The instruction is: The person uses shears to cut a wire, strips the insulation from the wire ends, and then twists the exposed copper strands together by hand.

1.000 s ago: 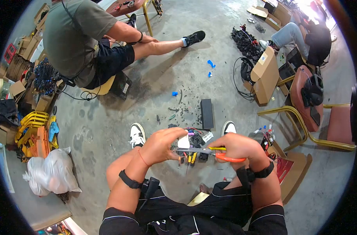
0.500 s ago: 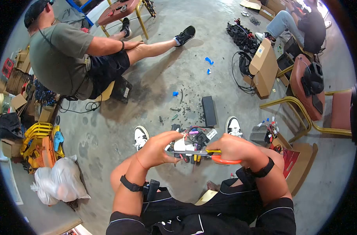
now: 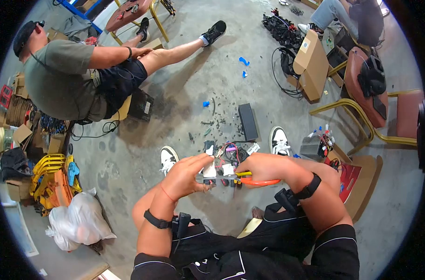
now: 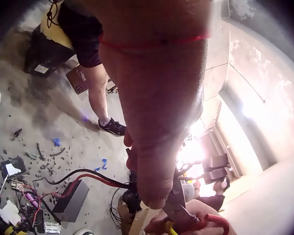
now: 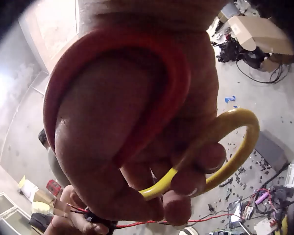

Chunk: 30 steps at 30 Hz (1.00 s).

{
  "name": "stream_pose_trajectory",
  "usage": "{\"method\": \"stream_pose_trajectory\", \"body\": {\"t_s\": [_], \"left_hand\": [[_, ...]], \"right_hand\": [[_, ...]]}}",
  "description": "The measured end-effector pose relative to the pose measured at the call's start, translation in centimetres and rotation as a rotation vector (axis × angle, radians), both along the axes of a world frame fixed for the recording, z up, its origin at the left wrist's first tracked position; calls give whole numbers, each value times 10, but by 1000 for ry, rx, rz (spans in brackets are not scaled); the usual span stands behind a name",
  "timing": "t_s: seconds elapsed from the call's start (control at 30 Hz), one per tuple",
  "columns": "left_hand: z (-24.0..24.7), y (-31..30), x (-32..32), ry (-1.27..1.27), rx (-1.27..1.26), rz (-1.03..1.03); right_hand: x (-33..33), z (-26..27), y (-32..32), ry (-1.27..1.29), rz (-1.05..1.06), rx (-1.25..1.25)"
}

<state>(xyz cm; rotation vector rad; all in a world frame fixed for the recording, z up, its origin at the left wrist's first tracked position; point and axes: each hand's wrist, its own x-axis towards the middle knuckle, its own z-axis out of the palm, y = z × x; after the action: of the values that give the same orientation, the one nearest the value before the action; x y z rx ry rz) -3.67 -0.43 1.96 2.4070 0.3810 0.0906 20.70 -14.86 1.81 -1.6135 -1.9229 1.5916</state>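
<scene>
My right hand (image 3: 268,165) grips a pair of scissors (image 3: 260,183), fingers and thumb through the red and yellow handle loops (image 5: 245,117). The blades (image 4: 175,201) point left and reach the fingertips of my left hand (image 3: 185,175). That hand pinches a small dark piece with red and black wires (image 4: 105,178) trailing from it. My fingers hide most of the piece, and I cannot tell its kind. Below both hands, a heap of wires and parts lies on the floor, with a purple cylinder (image 3: 231,149) and a white piece (image 3: 228,169) among it.
A long black box (image 3: 247,122) stands beyond the heap, near dark scraps. A seated person (image 3: 63,79) is at the left, above yellow and orange parts (image 3: 49,177) and white bags (image 3: 79,217). Chairs (image 3: 366,88) and an open carton (image 3: 312,65) stand at the right.
The scissors and right hand have moved left, bringing the blades closer to my left fingertips. The head view has shifted, so the seated person sits farther left in it. Both hands keep their holds.
</scene>
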Motion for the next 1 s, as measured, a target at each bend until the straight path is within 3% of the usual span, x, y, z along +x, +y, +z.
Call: {"method": "stream_pose_trajectory", "body": {"t_s": [0.43,1.0], "left_hand": [[8,5,-7,-5,14,31],[3,7,-4,42,109,-23]], "right_hand": [[-14,-3,-12,-42,-115,227],[-17,-19,-10,-25,-95,155]]}}
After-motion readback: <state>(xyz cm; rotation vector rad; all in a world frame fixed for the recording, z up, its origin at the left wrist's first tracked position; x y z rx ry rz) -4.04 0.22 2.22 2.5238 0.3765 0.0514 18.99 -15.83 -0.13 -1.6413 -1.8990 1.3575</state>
